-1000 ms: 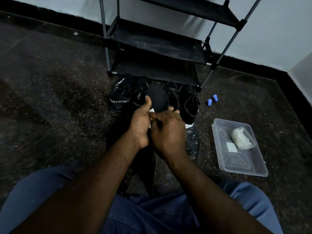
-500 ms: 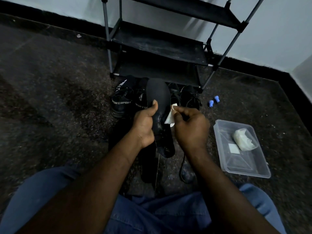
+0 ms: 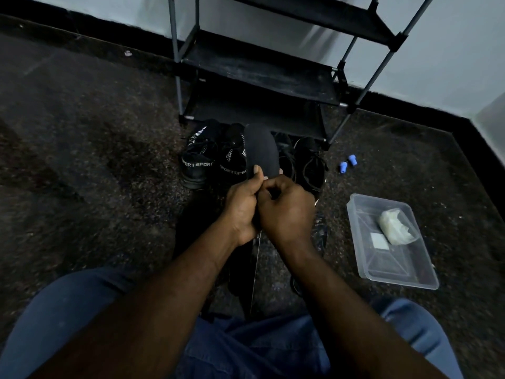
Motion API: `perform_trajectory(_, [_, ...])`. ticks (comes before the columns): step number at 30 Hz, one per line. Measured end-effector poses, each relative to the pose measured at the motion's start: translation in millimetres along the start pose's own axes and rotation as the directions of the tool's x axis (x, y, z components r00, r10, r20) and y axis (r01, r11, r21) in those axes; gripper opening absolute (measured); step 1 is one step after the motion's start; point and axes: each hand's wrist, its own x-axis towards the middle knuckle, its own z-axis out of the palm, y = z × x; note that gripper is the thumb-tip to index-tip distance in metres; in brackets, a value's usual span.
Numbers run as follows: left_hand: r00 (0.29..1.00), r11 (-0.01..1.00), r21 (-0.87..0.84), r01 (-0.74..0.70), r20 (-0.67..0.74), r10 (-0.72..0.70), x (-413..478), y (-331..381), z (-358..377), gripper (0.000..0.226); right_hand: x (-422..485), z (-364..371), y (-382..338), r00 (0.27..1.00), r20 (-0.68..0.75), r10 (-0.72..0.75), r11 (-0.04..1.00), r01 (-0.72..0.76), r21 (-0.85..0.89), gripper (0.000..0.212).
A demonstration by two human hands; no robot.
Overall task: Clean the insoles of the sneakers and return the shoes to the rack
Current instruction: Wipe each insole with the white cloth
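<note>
Here insole toe toward rack; left fingers grip it, right fingers maybe wipe.

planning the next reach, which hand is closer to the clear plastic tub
Right. The right hand, pinching a wipe at the insole, has the clear plastic tub on the floor to its right; the left hand grips the insole on the right hand's far side.

The insole is showing matt black cloth; the sneakers are looking knitted and dull. The rack is gleaming on smooth metal poles, shelves matt fabric. The tub is shining clear, glossy plastic on rough, speckled floor.
</note>
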Motion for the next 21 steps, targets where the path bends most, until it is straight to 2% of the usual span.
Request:
perform_trajectory(4, [1.0,1.0,-0.018,0.02,0.014,-0.02,-5,-2,3,0.061,10,-5,5,0.998,-0.068,0.003,0.998,-0.007,-0.056,0.025])
perform_trajectory(8, [0.997,0.999,-0.036,0.019,0.073,-0.016,-7,-5,6,0.054,30,-18,11,0.996,-0.08,0.05,0.993,-0.058,-0.104,0.016])
perform_trajectory(12, [0.998,0.998,-0.067,0.009,0.06,-0.005,-1,1,4,0.067,10,-10,6,0.997,0.002,-0.073,0.996,0.073,-0.06,0.013])
perform_trajectory(15, [1.0,0.997,-0.071,0.022,0.016,-0.021,-1,3,2,0.071,-2,-8,8,0.978,0.048,-0.204,0.964,0.209,-0.162,0.018])
perform_trajectory(18, [0.999,0.994,-0.101,0.034,0.025,-0.032,-5,4,7,0.059,15,-14,16,0.986,-0.032,-0.165,0.951,0.151,-0.268,0.022])
perform_trajectory(21, [0.998,0.993,-0.114,0.003,0.058,0.003,-7,4,11,0.05,27,-18,18,0.993,-0.105,-0.062,0.98,0.041,-0.195,0.02])
